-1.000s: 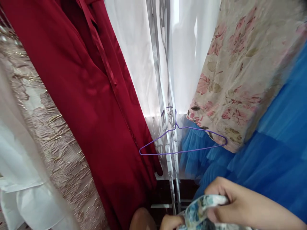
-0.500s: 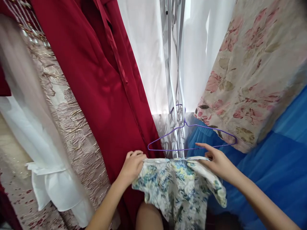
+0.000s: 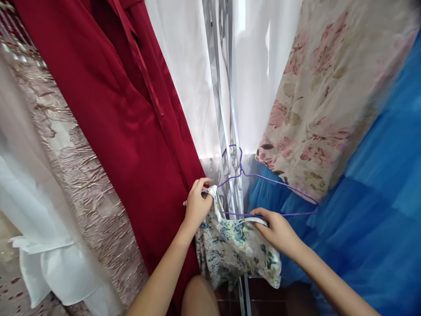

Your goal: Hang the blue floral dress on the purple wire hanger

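Observation:
A small floral garment (image 3: 237,245), white with blue, green and yellow print, hangs between my two hands. My left hand (image 3: 199,199) grips its left shoulder, which is raised against the left end of a purple wire hanger (image 3: 279,179). That end of the hanger is hidden by the cloth and my fingers. My right hand (image 3: 272,228) pinches the white-edged neckline on the right, with fingers close to the hanger's bottom bar. The hanger's hook is up by the white metal straps (image 3: 230,109).
A dark red garment (image 3: 131,131) hangs at the left, beside a pinkish textured one (image 3: 88,166). White fabric (image 3: 180,66) is behind the straps. At the right hang a pink-flowered cloth (image 3: 315,109) and blue tulle (image 3: 368,210). Dark floor tiles (image 3: 263,298) show below.
My left hand has risen and moved right, lifting the garment's left shoulder to the hanger's left end. My right hand has shifted left along the neckline. The view has shifted slightly right.

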`<state>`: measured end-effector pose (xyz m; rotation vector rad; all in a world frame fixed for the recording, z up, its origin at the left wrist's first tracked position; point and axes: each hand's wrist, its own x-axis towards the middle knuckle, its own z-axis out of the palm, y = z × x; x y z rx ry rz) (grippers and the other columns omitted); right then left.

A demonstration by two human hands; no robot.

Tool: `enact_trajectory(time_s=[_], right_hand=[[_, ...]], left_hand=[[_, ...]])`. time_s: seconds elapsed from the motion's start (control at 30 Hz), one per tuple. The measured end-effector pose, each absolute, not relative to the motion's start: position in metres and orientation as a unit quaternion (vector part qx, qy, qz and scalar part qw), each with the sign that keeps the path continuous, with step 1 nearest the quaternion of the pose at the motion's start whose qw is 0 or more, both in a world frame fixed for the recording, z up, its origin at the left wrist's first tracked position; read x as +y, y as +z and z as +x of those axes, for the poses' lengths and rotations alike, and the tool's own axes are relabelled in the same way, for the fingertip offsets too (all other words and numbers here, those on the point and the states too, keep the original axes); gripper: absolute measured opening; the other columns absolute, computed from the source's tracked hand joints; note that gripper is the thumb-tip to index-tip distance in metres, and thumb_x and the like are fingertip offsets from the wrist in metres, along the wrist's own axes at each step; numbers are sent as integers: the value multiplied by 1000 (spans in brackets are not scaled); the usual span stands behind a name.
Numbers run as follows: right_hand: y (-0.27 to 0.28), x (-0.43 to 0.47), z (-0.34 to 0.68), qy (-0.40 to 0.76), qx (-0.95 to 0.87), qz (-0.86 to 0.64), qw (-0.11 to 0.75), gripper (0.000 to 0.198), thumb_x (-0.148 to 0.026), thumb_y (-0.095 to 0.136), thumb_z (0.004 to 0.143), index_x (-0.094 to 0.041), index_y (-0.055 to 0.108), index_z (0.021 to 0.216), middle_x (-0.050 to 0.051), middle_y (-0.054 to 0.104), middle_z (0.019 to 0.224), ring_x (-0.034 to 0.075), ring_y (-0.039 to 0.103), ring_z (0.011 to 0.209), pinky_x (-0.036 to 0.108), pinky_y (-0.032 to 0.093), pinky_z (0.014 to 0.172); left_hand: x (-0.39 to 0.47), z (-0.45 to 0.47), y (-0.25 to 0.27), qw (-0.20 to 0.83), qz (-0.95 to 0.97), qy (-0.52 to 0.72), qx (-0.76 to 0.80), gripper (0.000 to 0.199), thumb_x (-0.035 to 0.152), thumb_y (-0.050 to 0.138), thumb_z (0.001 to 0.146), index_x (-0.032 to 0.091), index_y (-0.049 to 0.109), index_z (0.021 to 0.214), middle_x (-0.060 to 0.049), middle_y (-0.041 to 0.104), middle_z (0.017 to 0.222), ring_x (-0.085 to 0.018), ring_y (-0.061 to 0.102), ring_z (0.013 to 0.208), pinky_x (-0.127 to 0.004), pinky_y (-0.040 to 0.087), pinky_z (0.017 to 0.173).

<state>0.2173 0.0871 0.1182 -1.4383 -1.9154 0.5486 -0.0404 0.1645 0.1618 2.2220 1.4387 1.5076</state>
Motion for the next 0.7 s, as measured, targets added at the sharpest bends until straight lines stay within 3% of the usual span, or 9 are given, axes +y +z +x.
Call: enact_trajectory(time_s=[0.13,0.27,0.43,0.53,0.63,0.7], right_hand=[[114,78,233,230,-739,-525,355,32,-32,54,88,-28,66,117,0,72,81,23,65,72,32,46,69],[107,69,257,168,-731,-545,376,63,-18,54,80,-32,49,141,-1,64,81,21,62,71,32,47,69],[107,86,289,25,-652,-567,503,90,-7,52,65,-22,31,151,12,54,119,21,60,77,36,53,76],[112,114,306,-28,-631,-589,504,100,-9,54,66,-15,15,158,22,41,141,31,61,104,45,53,87],[115,139,319,-37,-653,-566,501,92,-11,54,67,-10,27,154,23,47,142,38,51,127,51,46,102],[116,146,325,11,-667,-555,498,77,-10,53,67,-13,44,143,17,65,124,35,60,118,49,48,100]], left_hand=[[162,-43,153,56,754,422,501,12,16,50,84,21,59,79,1,64,79,-15,59,75,-23,39,66],[152,-49,151,22,749,416,515,18,18,48,84,19,46,65,3,51,63,-13,45,60,-24,28,59],[146,-48,149,14,748,413,519,20,21,46,83,19,42,64,4,45,59,-12,39,56,-25,24,57],[144,-46,147,20,751,409,518,22,23,46,85,19,43,63,4,45,57,-12,40,56,-25,24,56],[142,-48,147,17,751,405,522,23,24,47,85,19,43,64,4,45,58,-11,40,55,-24,24,56],[141,-51,147,11,747,405,526,23,25,47,86,19,43,64,4,46,59,-12,41,56,-24,25,56]])
